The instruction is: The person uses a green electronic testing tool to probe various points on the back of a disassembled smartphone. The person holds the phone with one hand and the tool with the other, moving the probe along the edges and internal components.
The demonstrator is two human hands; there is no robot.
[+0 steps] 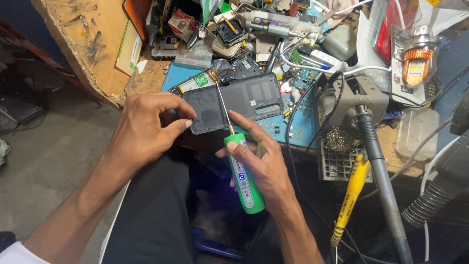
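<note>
A dark grey phone back frame (244, 100) lies on the blue mat (298, 124) at the bench's front edge. My left hand (146, 129) pinches its near left edge with thumb and fingers. My right hand (261, 164) grips a green electric screwdriver (244, 181) with a small lit display. Its thin metal bit (223, 105) reaches up to the frame's upper left corner, beside a green-labelled battery part (195, 80).
The bench behind is piled with phone parts, tools and cables. A grey soldering stand (351, 100) with brass wool (339, 139) sits to the right, with a yellow-handled tool (349, 195) and grey hoses (383, 190) hanging off the edge. The wooden bench corner (88, 39) is at left.
</note>
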